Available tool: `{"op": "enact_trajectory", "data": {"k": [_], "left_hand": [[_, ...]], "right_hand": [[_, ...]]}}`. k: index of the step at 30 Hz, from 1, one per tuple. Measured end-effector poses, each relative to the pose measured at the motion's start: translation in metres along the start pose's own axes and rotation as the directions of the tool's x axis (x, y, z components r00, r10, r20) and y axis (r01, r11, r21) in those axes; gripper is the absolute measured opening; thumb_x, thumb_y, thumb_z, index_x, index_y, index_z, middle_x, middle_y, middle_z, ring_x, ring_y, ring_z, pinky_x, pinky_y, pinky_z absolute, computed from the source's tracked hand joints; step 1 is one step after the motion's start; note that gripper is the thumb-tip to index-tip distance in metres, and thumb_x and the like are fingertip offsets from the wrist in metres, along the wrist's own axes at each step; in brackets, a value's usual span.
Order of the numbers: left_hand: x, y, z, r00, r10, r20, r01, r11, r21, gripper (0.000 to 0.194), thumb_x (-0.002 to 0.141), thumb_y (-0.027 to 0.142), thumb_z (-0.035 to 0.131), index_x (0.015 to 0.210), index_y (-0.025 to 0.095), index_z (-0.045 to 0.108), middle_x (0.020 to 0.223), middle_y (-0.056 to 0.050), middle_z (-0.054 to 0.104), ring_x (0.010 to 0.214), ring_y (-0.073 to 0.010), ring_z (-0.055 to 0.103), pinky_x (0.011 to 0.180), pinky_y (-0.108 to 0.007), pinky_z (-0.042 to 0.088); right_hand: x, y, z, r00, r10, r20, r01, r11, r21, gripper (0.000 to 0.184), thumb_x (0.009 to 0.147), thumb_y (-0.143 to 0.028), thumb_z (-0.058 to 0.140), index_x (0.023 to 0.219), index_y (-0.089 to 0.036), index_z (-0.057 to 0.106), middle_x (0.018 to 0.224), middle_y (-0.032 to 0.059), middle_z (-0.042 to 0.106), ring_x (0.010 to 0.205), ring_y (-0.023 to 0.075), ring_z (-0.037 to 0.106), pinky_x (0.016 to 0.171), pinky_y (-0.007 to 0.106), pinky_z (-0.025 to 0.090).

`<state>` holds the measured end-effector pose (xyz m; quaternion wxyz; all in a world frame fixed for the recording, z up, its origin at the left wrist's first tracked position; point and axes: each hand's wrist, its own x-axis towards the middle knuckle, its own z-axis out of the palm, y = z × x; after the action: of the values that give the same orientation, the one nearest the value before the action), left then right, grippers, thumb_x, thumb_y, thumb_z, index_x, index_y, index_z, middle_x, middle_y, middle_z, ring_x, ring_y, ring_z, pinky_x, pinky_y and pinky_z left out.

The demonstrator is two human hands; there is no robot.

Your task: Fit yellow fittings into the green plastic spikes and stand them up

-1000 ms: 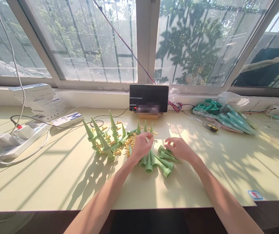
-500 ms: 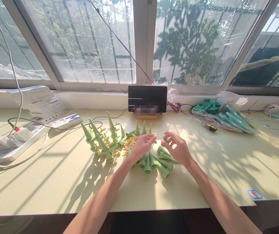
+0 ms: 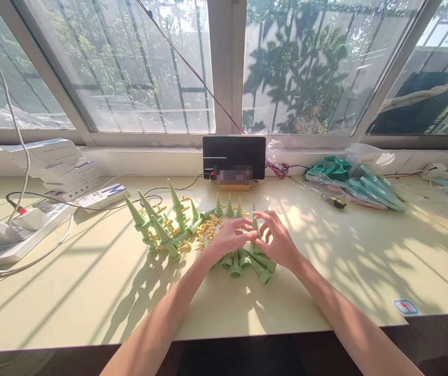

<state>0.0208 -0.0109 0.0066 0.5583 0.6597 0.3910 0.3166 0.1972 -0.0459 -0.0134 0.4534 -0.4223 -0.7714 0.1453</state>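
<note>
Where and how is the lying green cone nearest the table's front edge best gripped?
Probably pinch that green cone across its wide end, coming from the front right: this end juts toward the person, while the taper runs back among other cones.

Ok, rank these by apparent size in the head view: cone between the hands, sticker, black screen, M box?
1. Black screen
2. M box
3. Sticker
Unranked: cone, partly hidden, so its size is unsure.
</note>
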Motion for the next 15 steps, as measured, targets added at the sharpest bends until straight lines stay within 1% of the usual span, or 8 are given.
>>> {"op": "enact_trajectory", "data": {"k": [3,8,15], "left_hand": [[0.0001,-0.0014,0.0003,1.000,0.006,0.005,-0.006,1.000,-0.024,0.034,0.073,0.044,0.070,0.094,0.017,0.064,0.086,-0.003,0.061,0.055,-0.0063,0.049,0.046,-0.019,0.036],[0.0002,0.0017,-0.0006,1.000,-0.007,-0.021,0.005,0.996,-0.084,0.037,0.074,0.043,0.069,0.100,0.019,0.061,0.086,-0.003,0.058,0.053,-0.0048,0.044,0.046,-0.018,0.035],[-0.0002,0.0032,-0.0001,1.000,-0.008,-0.005,0.007,0.990,-0.141,0.039,0.075,0.044,0.069,0.102,0.018,0.059,0.072,0.002,0.050,0.051,-0.0048,0.040,0.045,-0.018,0.031]], "right_hand": [[0.0001,0.0002,0.0009,1.000,-0.004,0.001,0.004,1.000,0.020,0.051,0.085,-0.025,0.061,0.132,-0.031,0.041,0.121,0.0085,0.047,0.073,0.0126,0.059,0.056,0.027,0.055],[0.0006,-0.0011,0.0006,0.998,0.053,-0.028,-0.050,0.993,0.104,0.051,0.084,-0.034,0.065,0.130,-0.030,0.045,0.117,0.0088,0.048,0.075,0.0143,0.060,0.055,0.029,0.057],[0.0012,-0.0027,0.0000,0.993,0.103,-0.053,-0.095,0.985,0.146,0.049,0.084,-0.033,0.064,0.129,-0.028,0.046,0.119,0.0092,0.047,0.074,0.0135,0.061,0.058,0.031,0.059]]}}
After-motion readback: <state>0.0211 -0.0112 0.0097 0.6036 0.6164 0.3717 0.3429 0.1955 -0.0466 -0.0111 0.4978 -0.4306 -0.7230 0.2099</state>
